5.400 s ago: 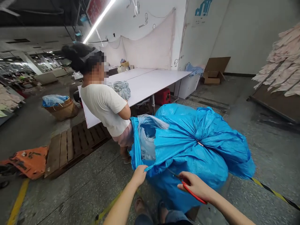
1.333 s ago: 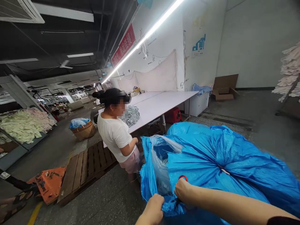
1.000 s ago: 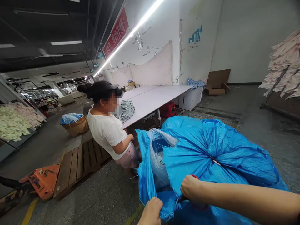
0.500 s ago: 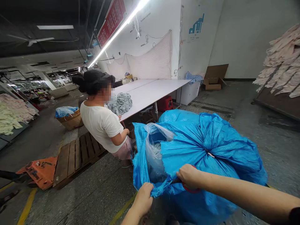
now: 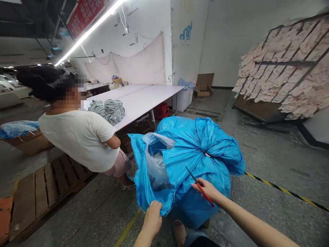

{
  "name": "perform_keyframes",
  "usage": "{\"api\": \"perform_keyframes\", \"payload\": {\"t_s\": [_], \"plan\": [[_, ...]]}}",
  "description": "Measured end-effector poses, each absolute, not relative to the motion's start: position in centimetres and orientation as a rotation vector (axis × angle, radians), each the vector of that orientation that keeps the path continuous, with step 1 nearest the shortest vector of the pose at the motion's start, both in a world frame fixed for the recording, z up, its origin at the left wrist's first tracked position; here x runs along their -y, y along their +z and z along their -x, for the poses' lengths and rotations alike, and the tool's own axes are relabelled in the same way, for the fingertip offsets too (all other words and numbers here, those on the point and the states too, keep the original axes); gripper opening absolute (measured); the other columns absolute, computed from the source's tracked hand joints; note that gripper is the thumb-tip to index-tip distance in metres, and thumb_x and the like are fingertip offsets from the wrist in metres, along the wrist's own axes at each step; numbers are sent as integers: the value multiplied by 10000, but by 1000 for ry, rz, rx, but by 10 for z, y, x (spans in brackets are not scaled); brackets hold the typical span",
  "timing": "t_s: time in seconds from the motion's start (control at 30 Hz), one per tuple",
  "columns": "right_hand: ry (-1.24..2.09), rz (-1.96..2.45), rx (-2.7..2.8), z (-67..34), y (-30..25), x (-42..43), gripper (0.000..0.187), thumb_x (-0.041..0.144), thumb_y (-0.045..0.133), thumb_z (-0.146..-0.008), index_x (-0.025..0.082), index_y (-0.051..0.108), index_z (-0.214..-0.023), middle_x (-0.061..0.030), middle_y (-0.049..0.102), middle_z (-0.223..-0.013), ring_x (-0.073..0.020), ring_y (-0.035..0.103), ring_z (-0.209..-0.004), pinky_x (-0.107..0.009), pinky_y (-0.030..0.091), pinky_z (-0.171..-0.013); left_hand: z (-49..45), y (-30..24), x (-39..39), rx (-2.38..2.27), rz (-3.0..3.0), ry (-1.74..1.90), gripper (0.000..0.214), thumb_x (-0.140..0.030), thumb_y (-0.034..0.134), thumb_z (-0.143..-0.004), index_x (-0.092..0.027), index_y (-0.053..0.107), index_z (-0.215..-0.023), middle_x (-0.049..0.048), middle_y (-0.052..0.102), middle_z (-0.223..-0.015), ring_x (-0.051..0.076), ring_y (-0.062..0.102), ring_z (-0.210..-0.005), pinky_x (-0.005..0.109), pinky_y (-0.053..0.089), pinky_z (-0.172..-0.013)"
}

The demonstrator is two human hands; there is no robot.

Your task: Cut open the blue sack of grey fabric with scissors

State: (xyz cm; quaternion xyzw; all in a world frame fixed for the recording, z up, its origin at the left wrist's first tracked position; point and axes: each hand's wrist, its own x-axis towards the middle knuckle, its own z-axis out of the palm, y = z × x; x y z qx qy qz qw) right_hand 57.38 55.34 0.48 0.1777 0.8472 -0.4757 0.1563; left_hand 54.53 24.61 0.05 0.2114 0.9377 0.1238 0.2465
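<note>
A big blue woven sack (image 5: pixel 185 137) stands before me, cinched into gathers on top and cut open along its left side. My left hand (image 5: pixel 153 212) is closed on the frayed lower edge of that opening. In my right hand (image 5: pixel 205 189) is a pair of red-handled scissors (image 5: pixel 208 199), whose dark blades point up and left above the sack, apart from the cut edge. Clear plastic lining (image 5: pixel 151 151) shows inside the opening, with greyish bundled material (image 5: pixel 158 159) partly visible in it.
At left a person in a white shirt (image 5: pixel 79 137) stands by a white table (image 5: pixel 146 94) bearing a tied grey cloth bundle (image 5: pixel 109 109). A wooden pallet (image 5: pixel 43 192) lies lower left. A rack of pink fabric pieces (image 5: pixel 280 65) stands right; striped tape (image 5: pixel 288 192) crosses the floor.
My view has swung right. My right hand has drawn the scissors out of the cut edge, and their blades now show. My left hand keeps its hold on the sack's edge.
</note>
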Motion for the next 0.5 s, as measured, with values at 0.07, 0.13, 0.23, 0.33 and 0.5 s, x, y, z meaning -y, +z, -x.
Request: {"api": "perform_keyframes", "payload": {"t_s": [0.07,0.13,0.23,0.33,0.5], "plan": [[-1554,-651,-2295,-577,-2,-536,408,591,392,-916,200,483,-989,-55,666,-846,-146,610,-594,-258,471,-525,-549,0,-250,-2536,-565,349,575,50,421,-660,-136,648,-1154,84,606,-1244,253,460,-1270,331,363,-1098],[-1695,-731,-2209,-578,-5,-519,439,624,400,-894,205,463,-1009,-74,675,-910,-137,618,-603,-246,476,-518,-553,0,-253,-2495,-555,354,586,32,445,-710,-156,631,-1233,80,579,-1320,260,405,-1344,360,337,-1141],[-1812,-786,-2150,-580,-8,-503,474,660,429,-855,210,449,-1002,-92,671,-976,-138,629,-633,-241,475,-514,-556,0,-254,-2464,-537,361,603,13,460,-755,-190,591,-1307,64,553,-1378,255,357,-1394,418,334,-1156],[-1835,-811,-2146,-582,-11,-499,495,657,443,-848,198,451,-1031,-102,670,-967,-148,635,-639,-256,489,-532,-559,0,-252,-2480,-517,376,617,6,446,-779,-212,564,-1344,56,536,-1410,260,335,-1412,487,310,-1168],[-1714,-759,-2306,-566,-12,-498,449,585,442,-883,168,494,-1044,-148,677,-977,-233,688,-754,-325,539,-607,-558,2,-250,-2463,-504,382,600,1,447,-795,-211,562,-1345,70,534,-1420,283,347,-1408,567,306,-1163]]}}
